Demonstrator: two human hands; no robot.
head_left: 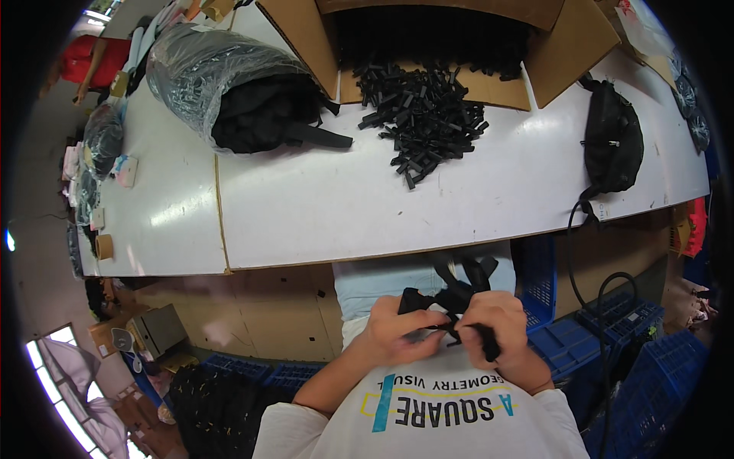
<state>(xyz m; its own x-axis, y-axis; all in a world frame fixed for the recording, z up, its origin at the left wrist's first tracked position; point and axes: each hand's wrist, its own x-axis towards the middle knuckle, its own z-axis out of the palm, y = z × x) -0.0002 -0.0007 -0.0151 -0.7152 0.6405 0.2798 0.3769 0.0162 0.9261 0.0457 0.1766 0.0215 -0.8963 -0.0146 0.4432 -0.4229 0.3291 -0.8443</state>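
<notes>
1. Bundle of flat black webbing straps (459,294) sits between both hands, on the person's side of the surface edge, in front of a white T-shirt (329,428) with coloured print. Held in the air, clear of the surface.
2. Left hand (399,330): fingers bent, thumb and forefinger pinching the bundle from its left side.
3. Right hand (498,317): fingers clenched round the bundle from the right; a dark strap end pokes out below the curl. Other ends stick up toward the surface, partly blurred. Whether a small fitting sits inside the grip, cannot tell.
4. Long white surface (321,206) runs across the view beyond the hands, bent by the lens; a seam crosses it left of centre.
5. Loose heap of small black plastic pieces (424,115) spills from an open brown cardboard box (573,46), mouth facing the person; more dark pieces inside.
6. Clear plastic bag (187,76) lies left of the heap, its open end showing black fabric strips (264,118); one strip hangs out onto the surface.
7. Black zippered pouch (614,138) lies at the right, well apart from the heap.
8. Tan tape roll (104,246) stands near the far-left corner.
9. Blue plastic crates (566,348) sit low at the right.
</notes>
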